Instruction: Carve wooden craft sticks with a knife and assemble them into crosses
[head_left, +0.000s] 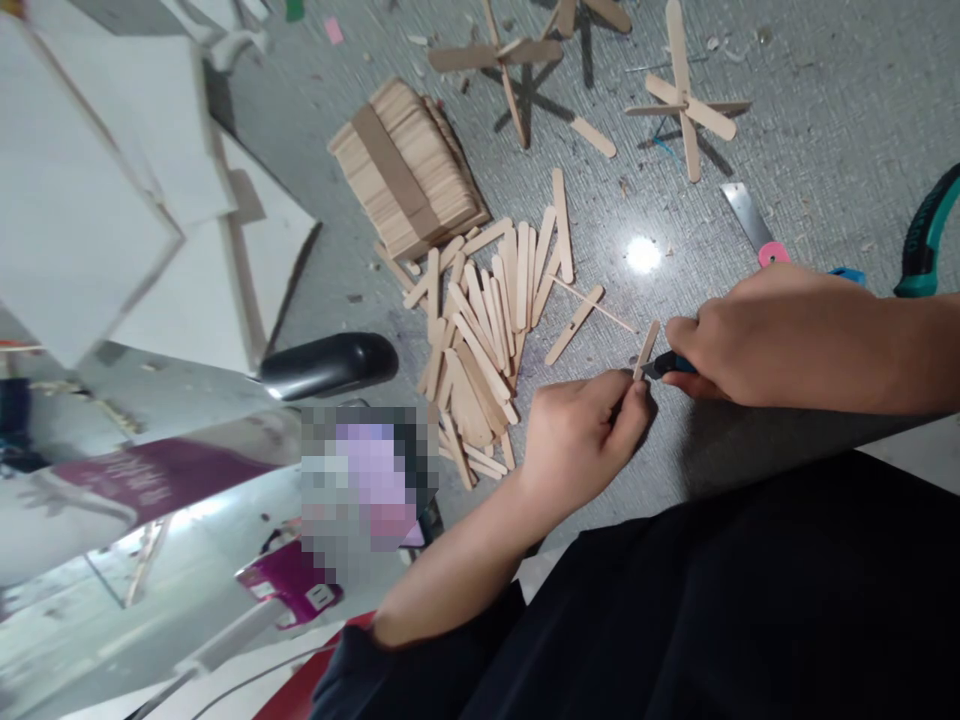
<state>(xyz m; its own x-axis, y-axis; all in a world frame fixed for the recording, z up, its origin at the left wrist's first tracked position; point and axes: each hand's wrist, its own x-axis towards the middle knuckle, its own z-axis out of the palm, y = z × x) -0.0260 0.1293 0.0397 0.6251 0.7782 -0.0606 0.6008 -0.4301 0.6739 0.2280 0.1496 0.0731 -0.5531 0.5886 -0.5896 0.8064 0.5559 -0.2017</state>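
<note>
Between the thumb and fingers of my left hand (581,430) is one end of a wooden craft stick (648,345). My right hand (739,335) is closed around the dark handle of a utility knife (671,366), whose blade meets the stick close to my left fingertips. Just left of the hands lie a notched craft stick (574,325) and a thin wooden skewer (600,305) crossing it. A loose pile of craft sticks (487,310) spreads further left.
A banded bundle of craft sticks (412,165) sits behind the pile. Crossed-stick assemblies (684,105) stand at the back. A bare blade with a pink end (750,220) and teal-handled pliers (926,240) lie right. A black rounded object (330,365) and white sheets (97,180) are left.
</note>
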